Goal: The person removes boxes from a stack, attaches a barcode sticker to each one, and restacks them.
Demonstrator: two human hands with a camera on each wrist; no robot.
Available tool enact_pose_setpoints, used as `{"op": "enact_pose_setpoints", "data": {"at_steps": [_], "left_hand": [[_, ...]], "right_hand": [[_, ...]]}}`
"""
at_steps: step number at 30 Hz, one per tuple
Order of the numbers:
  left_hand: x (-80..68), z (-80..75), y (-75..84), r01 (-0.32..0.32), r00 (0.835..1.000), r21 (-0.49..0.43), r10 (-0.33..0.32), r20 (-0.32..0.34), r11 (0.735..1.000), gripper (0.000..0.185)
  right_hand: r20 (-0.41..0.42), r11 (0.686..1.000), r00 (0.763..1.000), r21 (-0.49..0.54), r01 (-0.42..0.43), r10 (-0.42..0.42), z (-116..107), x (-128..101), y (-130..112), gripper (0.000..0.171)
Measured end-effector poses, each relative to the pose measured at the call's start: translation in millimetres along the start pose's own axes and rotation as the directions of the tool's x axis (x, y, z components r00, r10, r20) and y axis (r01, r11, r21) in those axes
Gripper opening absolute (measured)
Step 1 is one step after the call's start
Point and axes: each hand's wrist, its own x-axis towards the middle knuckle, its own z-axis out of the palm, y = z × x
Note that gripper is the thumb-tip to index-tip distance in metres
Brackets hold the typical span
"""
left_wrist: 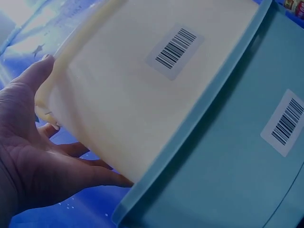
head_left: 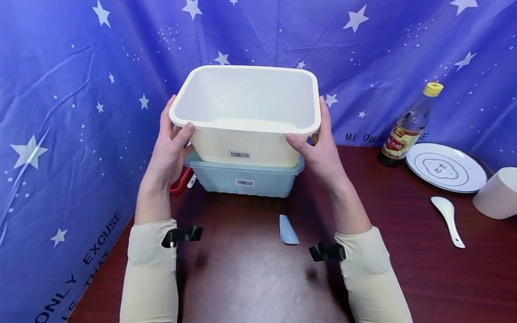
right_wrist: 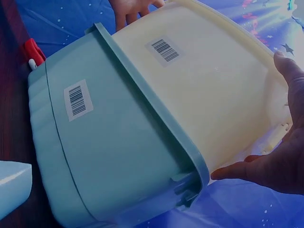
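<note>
At nine o'clock of the scene, the left hand (head_left: 170, 146) grips the left rim of a cream rectangular plastic tub (head_left: 247, 116), thumb hooked over the lip and fingers curled along the outer wall under it. The left wrist view shows those fingers (left_wrist: 71, 161) pressed against the tub's side. The tub sits nested in a pale blue rectangular plastic tub (head_left: 245, 180) of like shape, which rests on the dark red wooden table (head_left: 254, 285) at twelve o'clock from the person. Each tub bears a barcode sticker on its near wall. A red-and-white object (head_left: 181, 182), partly hidden, lies at the blue tub's eight o'clock, and a small pale blue slip (head_left: 288, 230) lies at its five o'clock.

At three o'clock of the cream tub, the right hand (head_left: 323, 152) mirrors the left: thumb over the rim, fingers closed on the wall.

To part the tubs cleanly, both hands should probably pull straight up and evenly; a tilt could jam the walls or drag the blue tub along.

Further right stand a yellow-capped glass bottle (head_left: 409, 126), a white round plate (head_left: 446, 168), a white ceramic spoon (head_left: 448, 219) and a cream cup (head_left: 503, 193) lying on its side.
</note>
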Motion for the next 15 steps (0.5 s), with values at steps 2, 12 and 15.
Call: {"op": "enact_pose_setpoints", "data": {"at_steps": [2, 12, 15], "left_hand": [[0.5, -0.1, -1.7, 0.018, 1.000, 0.005, -0.018, 0.003, 1.000, 0.086], [1.7, -3.0, -12.1, 0.094, 0.996, -0.020, -0.094, 0.006, 0.995, 0.081], [2.0, -4.7, -13.6, 0.096, 0.995, -0.035, -0.096, 0.001, 0.995, 0.079]], "right_hand": [[0.001, 1.000, 1.000, -0.007, -0.007, 0.007, -2, 0, 2, 0.104], [0.009, 0.994, 0.994, -0.011, -0.111, 0.111, -10, -1, 10, 0.096], [0.010, 0.990, 0.991, -0.022, -0.137, 0.137, -11, -1, 12, 0.097]]}}
